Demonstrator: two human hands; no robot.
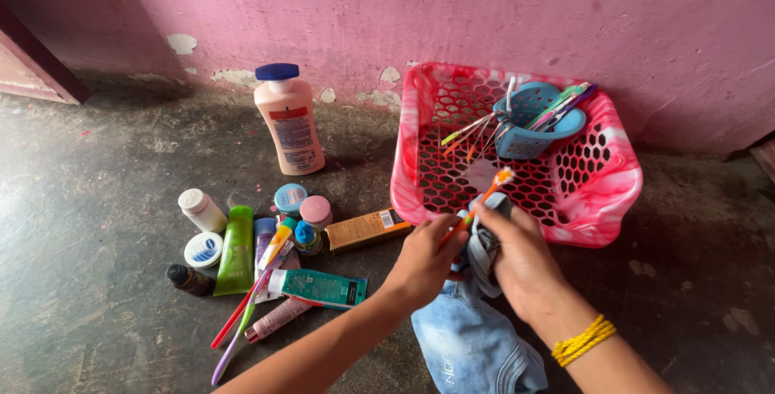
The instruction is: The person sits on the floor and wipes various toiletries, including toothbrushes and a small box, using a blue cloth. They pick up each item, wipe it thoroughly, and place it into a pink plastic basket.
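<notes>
Orange toothbrush (483, 200) lying between both hands, long axis slanting up-right, bristle head toward pink basket (613, 192). Left hand (424, 261) fingers pinching handle end; right hand (521, 261) fingers wrapping grey cloth (482, 253) around shaft, nearer head.

Orange toothbrush (482, 200) with white-orange bristle head, tilted, head up toward the far right, over the near rim of the pink basket; handle end hidden in the left hand. Grey-blue denim cloth (483, 247) bunched around the handle in the right hand, its rest hanging down near, onto the floor.
</notes>
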